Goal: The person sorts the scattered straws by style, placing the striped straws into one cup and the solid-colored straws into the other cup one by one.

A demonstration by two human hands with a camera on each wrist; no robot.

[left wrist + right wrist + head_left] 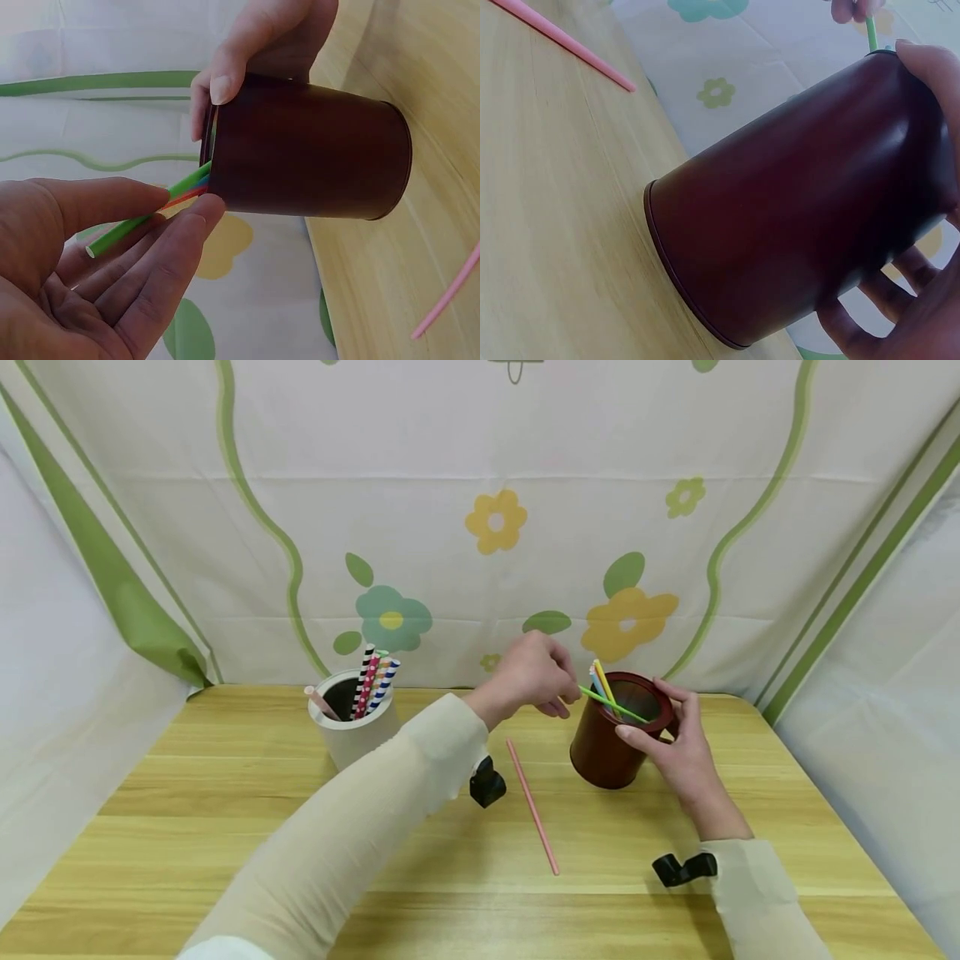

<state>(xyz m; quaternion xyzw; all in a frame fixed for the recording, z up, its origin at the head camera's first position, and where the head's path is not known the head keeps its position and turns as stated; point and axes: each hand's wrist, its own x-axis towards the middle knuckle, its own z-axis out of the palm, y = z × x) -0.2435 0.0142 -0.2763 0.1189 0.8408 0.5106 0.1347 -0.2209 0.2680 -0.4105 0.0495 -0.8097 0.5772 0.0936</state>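
In the head view my left hand (534,672) pinches one end of a green straw (615,706) between thumb and fingers. The straw's far end slants into the mouth of a dark red-brown cup (603,750). My right hand (686,743) grips this cup at its right side, thumb and a finger at the rim, as the right wrist view also shows. Yellow and blue straws (600,681) lean together inside it at the left. A red one shows beside the green in the left wrist view. Between the two cups a pink straw (533,806) lies on the wooden table.
A white cup (352,745) stands at the left, behind my left forearm. It holds several patterned straws (365,683) and a pale pink one (322,703). A flower-printed curtain (450,577) hangs along the table's (225,827) back edge, and white cloth closes both sides.
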